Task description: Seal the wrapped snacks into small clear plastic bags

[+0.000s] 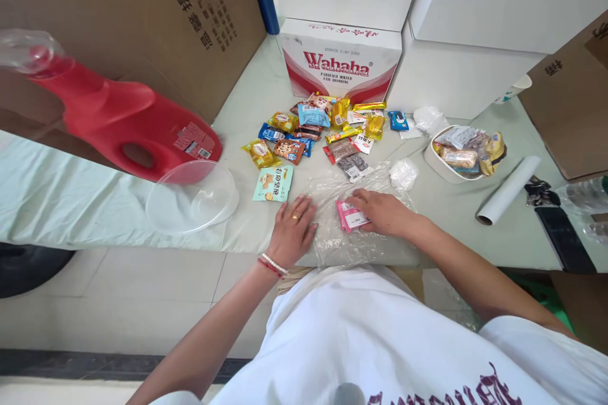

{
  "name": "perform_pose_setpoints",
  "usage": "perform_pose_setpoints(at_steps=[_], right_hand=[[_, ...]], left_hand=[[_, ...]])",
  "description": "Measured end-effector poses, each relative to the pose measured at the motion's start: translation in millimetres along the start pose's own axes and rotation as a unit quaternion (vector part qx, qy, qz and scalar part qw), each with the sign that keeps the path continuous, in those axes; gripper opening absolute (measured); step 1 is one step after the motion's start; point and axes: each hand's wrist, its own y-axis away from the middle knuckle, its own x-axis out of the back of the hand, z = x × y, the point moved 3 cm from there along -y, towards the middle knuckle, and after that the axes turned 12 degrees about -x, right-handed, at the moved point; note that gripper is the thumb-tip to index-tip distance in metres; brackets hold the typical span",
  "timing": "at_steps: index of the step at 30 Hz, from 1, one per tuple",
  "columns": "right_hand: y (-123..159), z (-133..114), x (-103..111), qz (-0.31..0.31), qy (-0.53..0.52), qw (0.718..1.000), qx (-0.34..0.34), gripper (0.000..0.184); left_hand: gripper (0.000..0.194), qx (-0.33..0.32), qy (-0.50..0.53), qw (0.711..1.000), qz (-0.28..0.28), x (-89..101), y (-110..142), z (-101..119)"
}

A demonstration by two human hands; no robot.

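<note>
My left hand (292, 231) lies flat on the table, fingers stretched out, just below a mint-green snack packet (272, 183) and at the edge of a clear plastic bag (332, 243). Fingers and thumb of my right hand (384, 212) close over a pink packet (349, 216) with a white label, which rests on the clear bag; its right end is hidden under the hand. Beyond both hands is a loose pile of wrapped snacks, among them a brown cookie packet (289, 150), a light blue packet (313, 115) and a grey packet (355, 168).
A red jug (137, 120) and a clear plastic bowl (223, 196) are at the left. A Wahaha box (339, 63) stands behind the snacks. To the right are a white container (441, 168) of snacks, crumpled white plastic (403, 174), a white roll (508, 190) and a black phone-like object (565, 240).
</note>
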Motion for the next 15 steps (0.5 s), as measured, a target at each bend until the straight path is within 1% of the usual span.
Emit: perform_pose_setpoints(at_steps=[1,2,4,5,6,7,9,11,12,13,15], right_hand=[[4.7,3.8,-1.1,0.011,-0.025,1.0,0.004,0.077],[12.7,8.5,-1.4,0.029,-0.057,0.998,0.009,0.077],[36.1,19.7,-3.8,0.071,-0.124,0.989,0.026,0.071],[49.6,25.6,-8.0,0.087,-0.15,0.984,0.035,0.066],[62.9,31.6,-15.1,0.098,-0.167,0.98,0.043,0.061],[74.9,37.4,-24.8,0.105,-0.174,0.978,0.045,0.056],[92.8,48.5,-48.0,0.126,-0.177,0.976,0.03,0.042],[101.8,56.8,-67.0,0.155,-0.195,0.968,0.009,0.023],[103.3,59.1,-72.0,0.165,-0.213,0.963,0.006,0.019],[103.0,60.3,-73.4,0.169,-0.236,0.957,0.008,0.02],[97.6,61.0,-65.6,0.152,-0.279,0.948,0.013,0.023]], left_hand=[[0.049,-0.01,0.003,1.0,0.011,2.9,5.4,1.6],[0.05,-0.041,0.012,0.999,0.017,5.6,10.4,5.4],[0.049,-0.146,0.044,0.988,0.003,7.4,19.1,17.6],[0.047,-0.196,0.06,0.979,-0.011,6.1,22.6,24.0],[0.043,-0.232,0.071,0.97,-0.02,3.3,25.1,29.2],[0.039,-0.25,0.078,0.965,-0.023,-0.5,26.5,32.8],[0.03,-0.244,0.097,0.965,-0.017,-9.3,26.1,35.2],[0.025,-0.203,0.144,0.969,0.0,-15.1,23.4,32.9],[0.025,-0.174,0.176,0.969,0.007,-15.9,21.6,30.6],[0.026,-0.14,0.209,0.968,0.016,-14.9,19.4,27.7],[0.026,-0.058,0.26,0.963,0.032,-9.5,13.7,20.1]])
